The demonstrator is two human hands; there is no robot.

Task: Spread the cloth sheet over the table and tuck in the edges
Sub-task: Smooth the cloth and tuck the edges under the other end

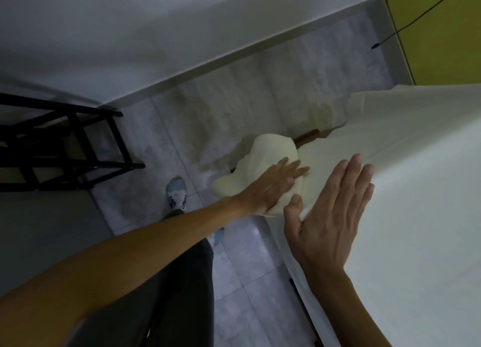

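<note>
Nothing's actually gripped here; the left hand point(270, 187) is laid flat, fingers straight, on the bunched wad point(268, 151) of the cloth sheet point(416, 190); the right hand point(330, 211) is pressed flat just beside it, along the draped edge; the wad hangs off the corner, so the left is probably nearer for tucking; a bit of bare table point(309, 133) is left showing beyond; the black rack point(65, 143) is well apart.

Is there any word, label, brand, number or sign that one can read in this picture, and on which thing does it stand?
None: no text can be read in this view.
The cloth sheet is plain, with no print or label showing.
The slipper bears a blue pattern, too blurred to tell whether it holds letters.
The yellow-green surface shows only a black cable, no writing.
</note>
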